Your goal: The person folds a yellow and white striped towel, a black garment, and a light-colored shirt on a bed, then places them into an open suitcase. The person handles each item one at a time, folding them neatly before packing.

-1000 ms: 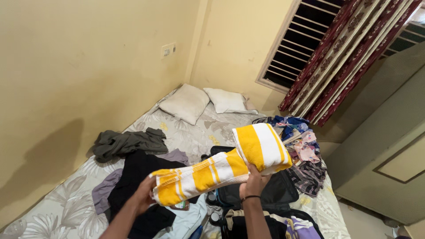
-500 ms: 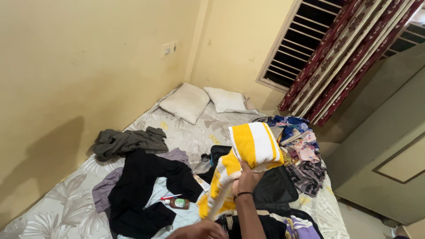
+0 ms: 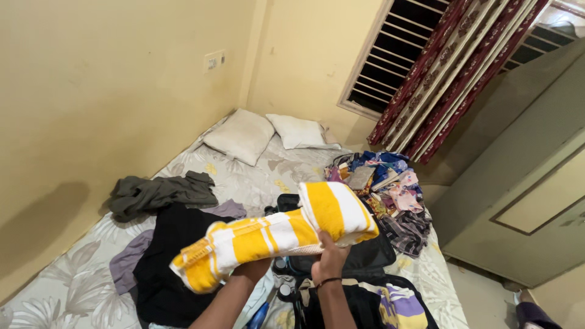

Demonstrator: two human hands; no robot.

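Observation:
A yellow and white striped towel (image 3: 274, 234), partly rolled, is held up over the bed. My right hand (image 3: 329, 259) grips its thicker rolled end from below; a dark band is on that wrist. My left hand (image 3: 253, 268) is under the towel's middle, mostly hidden by the cloth, with the forearm rising from the lower edge. The towel's loose left end (image 3: 195, 268) hangs free and lower.
Below lies a bed with a floral sheet (image 3: 67, 286), a black garment (image 3: 170, 256), a grey-green garment (image 3: 158, 192), two pillows (image 3: 244, 135), a heap of colourful clothes (image 3: 384, 183) and an open dark bag (image 3: 365, 298). A barred window with curtains (image 3: 426, 67) and a cupboard door (image 3: 536, 183) stand on the right.
The towel went from stretched between both hands, to hanging from my right hand alone, to held level again with my left hand back under it.

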